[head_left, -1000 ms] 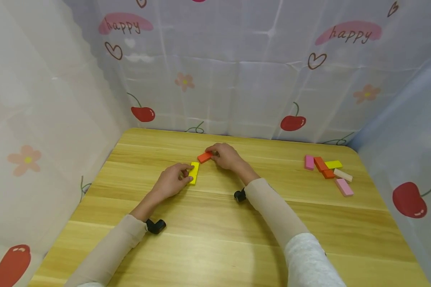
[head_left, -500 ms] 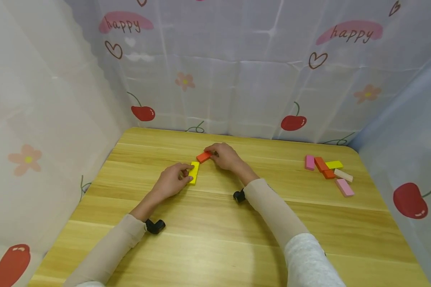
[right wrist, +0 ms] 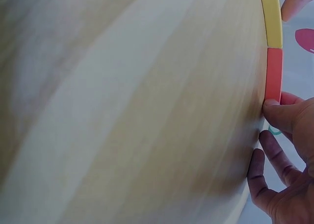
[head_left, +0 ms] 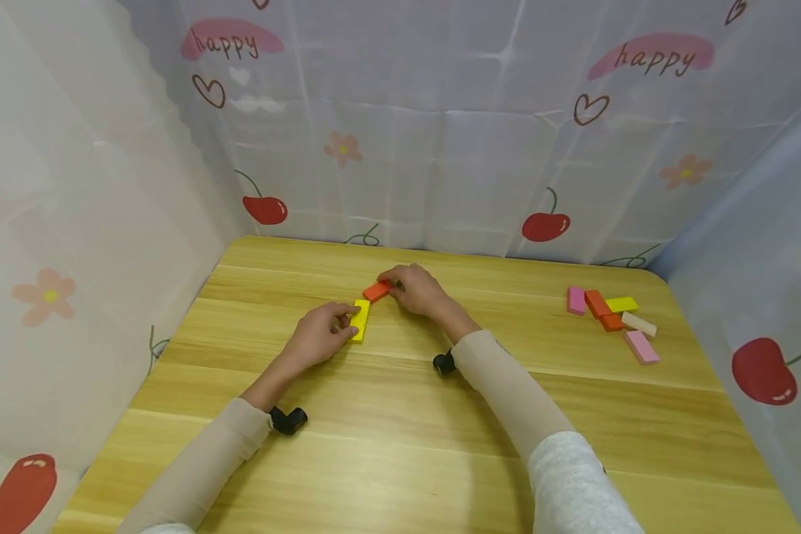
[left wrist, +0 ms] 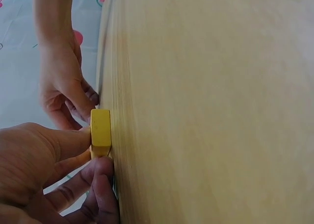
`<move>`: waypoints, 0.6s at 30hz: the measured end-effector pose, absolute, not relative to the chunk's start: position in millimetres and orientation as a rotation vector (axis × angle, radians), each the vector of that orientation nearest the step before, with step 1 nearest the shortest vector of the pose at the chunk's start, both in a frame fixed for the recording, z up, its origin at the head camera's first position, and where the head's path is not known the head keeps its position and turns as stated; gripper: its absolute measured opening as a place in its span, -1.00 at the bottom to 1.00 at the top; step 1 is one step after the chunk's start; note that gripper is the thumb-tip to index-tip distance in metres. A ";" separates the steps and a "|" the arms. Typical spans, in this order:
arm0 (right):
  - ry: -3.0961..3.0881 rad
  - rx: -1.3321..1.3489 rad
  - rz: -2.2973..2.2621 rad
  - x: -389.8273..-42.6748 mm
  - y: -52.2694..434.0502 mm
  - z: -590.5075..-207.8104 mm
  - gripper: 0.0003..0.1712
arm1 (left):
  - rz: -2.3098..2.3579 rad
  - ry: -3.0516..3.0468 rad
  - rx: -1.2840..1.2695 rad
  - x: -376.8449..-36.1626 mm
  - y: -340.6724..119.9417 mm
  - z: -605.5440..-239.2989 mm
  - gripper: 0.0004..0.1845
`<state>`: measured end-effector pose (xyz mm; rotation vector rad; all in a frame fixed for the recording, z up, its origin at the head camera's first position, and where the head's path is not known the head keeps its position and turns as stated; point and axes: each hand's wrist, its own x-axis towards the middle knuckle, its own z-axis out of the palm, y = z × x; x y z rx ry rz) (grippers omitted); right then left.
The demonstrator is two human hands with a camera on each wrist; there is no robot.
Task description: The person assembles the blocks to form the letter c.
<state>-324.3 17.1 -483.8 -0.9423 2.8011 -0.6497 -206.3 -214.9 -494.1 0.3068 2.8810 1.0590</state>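
Booth-like setting, cherry-print curtains point(head_left: 427, 163)

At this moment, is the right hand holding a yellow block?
No, in the head view the right hand pinches an orange-red block, while the left hand holds a yellow block.

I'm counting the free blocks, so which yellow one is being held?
The yellow block the left hand pinches; the other yellow block lies at far right, untouched.

Head view bright; pale glare on tabletop point(head_left: 374, 460); wrist views dimmer, softer.
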 end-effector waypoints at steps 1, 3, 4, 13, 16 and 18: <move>2.802 -0.941 -0.648 -324.1 16.9 -483.3 -0.57 | 1.059 2.882 0.311 -206.2 -214.9 -493.5 -0.55; 2.805 -0.938 -0.644 -324.2 16.5 -483.0 -0.57 | 1.059 2.886 0.316 -206.3 -214.9 -492.8 -0.55; 2.806 -0.937 -0.644 -324.3 16.3 -483.0 -0.57 | 1.061 2.887 0.318 -206.4 -215.0 -492.5 -0.55; 2.809 -0.932 -0.677 -325.6 16.3 -485.4 -0.54 | 1.073 2.882 0.315 -206.2 -215.3 -492.0 -0.55; 2.803 -0.948 -0.682 -324.7 19.1 -485.7 -0.45 | 1.076 2.877 0.315 -205.8 -215.2 -492.0 -0.55; 2.796 -0.948 -0.710 -324.1 22.1 -485.7 -0.40 | 1.076 2.875 0.313 -205.7 -214.9 -491.8 -0.55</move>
